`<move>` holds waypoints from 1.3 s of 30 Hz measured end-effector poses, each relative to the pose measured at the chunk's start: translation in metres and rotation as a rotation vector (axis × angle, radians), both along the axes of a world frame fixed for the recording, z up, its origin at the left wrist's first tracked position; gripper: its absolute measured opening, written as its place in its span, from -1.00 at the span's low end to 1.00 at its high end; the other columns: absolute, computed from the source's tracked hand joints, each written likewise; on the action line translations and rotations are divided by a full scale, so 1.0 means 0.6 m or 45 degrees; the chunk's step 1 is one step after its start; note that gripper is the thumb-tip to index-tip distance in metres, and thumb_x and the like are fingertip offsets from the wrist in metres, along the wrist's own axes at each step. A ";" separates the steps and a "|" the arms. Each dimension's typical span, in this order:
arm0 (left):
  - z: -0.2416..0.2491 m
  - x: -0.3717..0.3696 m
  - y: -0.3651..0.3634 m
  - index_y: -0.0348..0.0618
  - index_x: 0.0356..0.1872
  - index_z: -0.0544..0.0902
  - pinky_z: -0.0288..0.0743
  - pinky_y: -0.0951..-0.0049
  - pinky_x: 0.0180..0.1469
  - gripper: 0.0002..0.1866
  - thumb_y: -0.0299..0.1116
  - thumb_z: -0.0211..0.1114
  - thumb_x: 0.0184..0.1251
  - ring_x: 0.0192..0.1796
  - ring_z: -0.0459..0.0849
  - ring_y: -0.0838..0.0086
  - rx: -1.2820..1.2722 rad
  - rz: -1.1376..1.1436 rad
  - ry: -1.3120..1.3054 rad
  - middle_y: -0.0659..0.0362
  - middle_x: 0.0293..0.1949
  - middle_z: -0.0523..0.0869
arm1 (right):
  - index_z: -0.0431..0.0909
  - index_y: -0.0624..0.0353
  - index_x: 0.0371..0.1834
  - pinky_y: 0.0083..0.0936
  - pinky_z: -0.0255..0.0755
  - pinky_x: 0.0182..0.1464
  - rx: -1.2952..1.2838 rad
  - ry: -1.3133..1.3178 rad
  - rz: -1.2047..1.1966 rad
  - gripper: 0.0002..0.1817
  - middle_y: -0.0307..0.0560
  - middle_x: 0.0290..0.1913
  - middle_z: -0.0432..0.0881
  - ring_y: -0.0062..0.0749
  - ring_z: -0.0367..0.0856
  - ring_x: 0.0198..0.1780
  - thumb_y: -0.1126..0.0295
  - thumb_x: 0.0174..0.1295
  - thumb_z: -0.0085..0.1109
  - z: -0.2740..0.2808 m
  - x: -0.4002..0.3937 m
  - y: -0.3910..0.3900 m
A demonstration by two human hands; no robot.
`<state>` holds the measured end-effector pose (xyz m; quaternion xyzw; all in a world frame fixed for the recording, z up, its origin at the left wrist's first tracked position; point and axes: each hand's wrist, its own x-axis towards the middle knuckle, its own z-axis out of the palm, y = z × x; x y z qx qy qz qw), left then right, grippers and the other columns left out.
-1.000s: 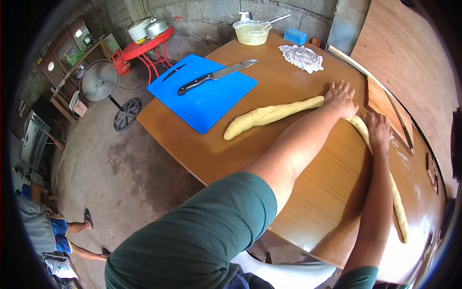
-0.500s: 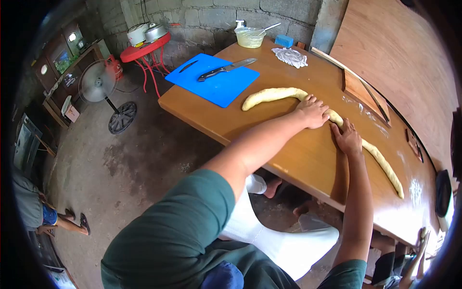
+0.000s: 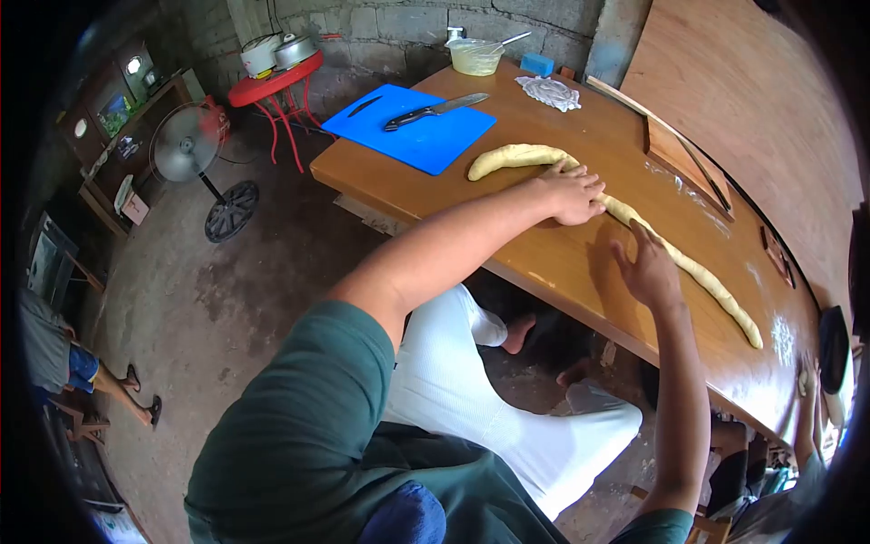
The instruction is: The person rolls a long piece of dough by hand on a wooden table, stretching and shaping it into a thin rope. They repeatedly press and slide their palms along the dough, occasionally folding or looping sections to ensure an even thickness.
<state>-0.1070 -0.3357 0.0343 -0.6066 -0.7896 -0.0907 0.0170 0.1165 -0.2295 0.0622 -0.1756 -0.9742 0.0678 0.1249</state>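
A long rope of pale dough point(image 3: 714, 286) lies in a curve across the brown wooden table point(image 3: 544, 245), thicker at its far left end. My left hand point(image 3: 575, 194) rests flat on it, fingers stretched over the left part and covering a short piece. Farther right, my right hand point(image 3: 651, 267) is open, thumb spread from the fingers. Its fingertips are right at the near side of the rope, while the palm is over bare wood.
Left of the dough, a kitchen knife point(image 3: 437, 111) lies on a blue cutting board point(image 3: 426, 145). A bowl with a whisk point(image 3: 476, 58), a blue sponge point(image 3: 537, 64) and crumpled plastic point(image 3: 549, 92) stand behind. Another person's hand point(image 3: 808, 381) is at the right table edge.
Both hands have moved apart along the dough, uncovering its middle, which now looks thinner and straighter. My right hand has drawn back toward me from on top of it.
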 end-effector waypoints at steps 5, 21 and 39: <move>-0.005 -0.026 0.047 0.03 0.82 -0.02 -0.42 -0.19 0.80 -0.19 0.27 -0.46 0.76 0.85 -0.21 0.18 -0.152 0.128 -0.213 0.16 0.84 -0.09 | 0.03 0.51 0.73 0.01 -0.13 0.79 -0.016 -0.186 -0.190 0.12 0.37 0.74 0.16 0.19 0.01 0.79 -0.44 0.61 -0.34 -0.066 -0.108 0.048; -0.043 -0.246 0.344 0.07 0.73 0.30 -0.35 -0.13 0.81 -0.24 0.25 -0.25 0.72 0.84 -0.17 0.13 0.183 0.456 -0.263 0.02 0.82 -0.03 | 0.27 0.17 0.72 0.07 -0.19 0.79 0.035 -0.077 -0.529 0.01 0.09 0.78 0.17 -0.10 -0.03 0.82 -0.48 0.56 -0.36 -0.097 -0.392 0.374; -0.026 -0.185 0.285 0.05 0.76 0.23 -0.27 -0.22 0.78 -0.22 0.19 -0.10 0.66 0.83 -0.10 0.04 -0.033 0.460 -0.185 0.07 0.81 0.05 | 0.44 -0.12 0.61 0.15 -0.16 0.77 0.162 -0.054 -0.319 -0.32 -0.06 0.71 0.35 -0.13 0.07 0.80 -0.21 0.67 -0.36 -0.111 -0.349 0.336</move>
